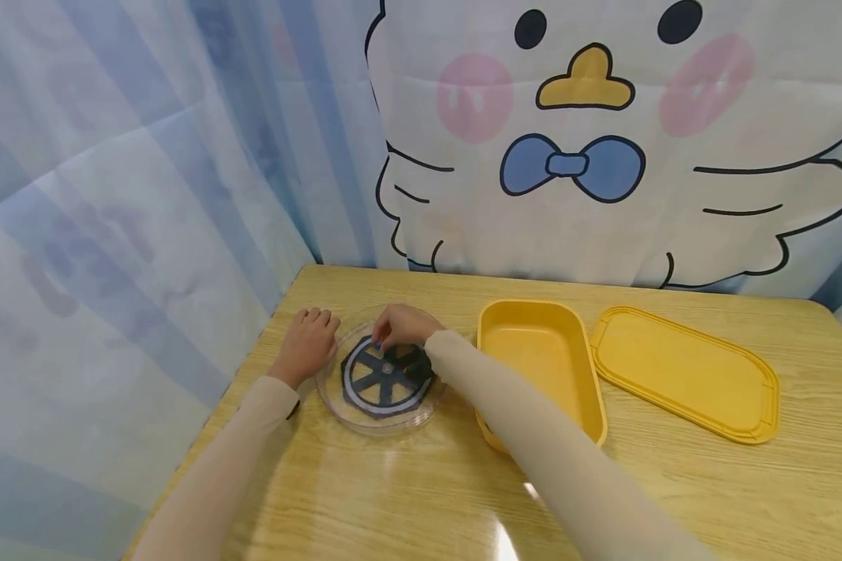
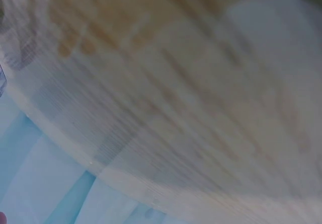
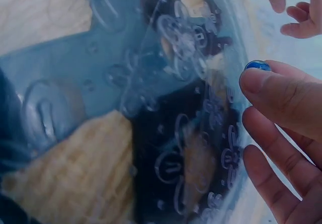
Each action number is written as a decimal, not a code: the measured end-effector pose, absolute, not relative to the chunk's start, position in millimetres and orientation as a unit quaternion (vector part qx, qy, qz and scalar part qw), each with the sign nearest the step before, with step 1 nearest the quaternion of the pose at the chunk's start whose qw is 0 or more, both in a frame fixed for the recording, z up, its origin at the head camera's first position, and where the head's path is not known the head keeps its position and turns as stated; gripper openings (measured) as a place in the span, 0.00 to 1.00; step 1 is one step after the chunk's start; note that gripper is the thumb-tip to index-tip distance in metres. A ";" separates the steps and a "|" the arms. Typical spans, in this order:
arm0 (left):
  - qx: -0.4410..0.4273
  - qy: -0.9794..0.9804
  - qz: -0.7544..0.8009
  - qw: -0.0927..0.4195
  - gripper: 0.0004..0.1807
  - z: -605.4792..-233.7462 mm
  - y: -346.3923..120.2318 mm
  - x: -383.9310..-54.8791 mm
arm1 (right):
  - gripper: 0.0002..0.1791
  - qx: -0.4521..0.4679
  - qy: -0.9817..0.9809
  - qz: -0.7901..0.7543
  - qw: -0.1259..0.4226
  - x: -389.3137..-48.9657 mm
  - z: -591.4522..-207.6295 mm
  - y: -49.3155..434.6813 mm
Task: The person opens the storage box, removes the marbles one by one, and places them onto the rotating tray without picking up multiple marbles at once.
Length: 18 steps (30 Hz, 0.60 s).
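Toward the left of the table stands a clear round dish (image 1: 379,428) with a dark spoked wheel shape (image 1: 387,386) showing in it. My right hand (image 1: 405,326) is over the far part of the dish. Its thumb and forefinger pinch a small shiny blue marble (image 3: 257,65), partly hidden by the thumb in the right wrist view. At the dish's left edge is my left hand (image 1: 305,347), fingers loosely bent, with nothing seen in it. Whether it touches the rim I cannot tell. The left wrist view is filled by a blurred see-through wall (image 2: 151,133).
Right of the dish stands a yellow open box (image 1: 533,354), partly behind my right forearm. A flat yellow lid (image 1: 684,374) lies further right. Printed curtains (image 1: 421,202) hang along the back and left edges of the wooden table (image 1: 365,499).
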<state>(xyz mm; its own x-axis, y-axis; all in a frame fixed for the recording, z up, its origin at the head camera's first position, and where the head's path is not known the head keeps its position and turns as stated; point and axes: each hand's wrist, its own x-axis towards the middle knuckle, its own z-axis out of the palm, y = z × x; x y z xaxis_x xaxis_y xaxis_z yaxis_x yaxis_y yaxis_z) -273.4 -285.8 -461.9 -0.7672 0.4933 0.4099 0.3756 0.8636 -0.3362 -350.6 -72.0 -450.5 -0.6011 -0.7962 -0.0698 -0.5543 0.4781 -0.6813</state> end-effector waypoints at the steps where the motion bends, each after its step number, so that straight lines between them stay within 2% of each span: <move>1: -0.233 -0.933 0.117 0.248 0.06 -461.7 -285.2 -273.3 | 0.06 -0.406 0.838 -0.312 0.191 -350.6 -450.9 -72.1; 18: -0.234 -0.931 0.122 0.252 0.05 -462.2 -284.3 -272.8 | 0.05 -0.419 0.824 -0.321 0.205 -348.1 -453.3 -75.2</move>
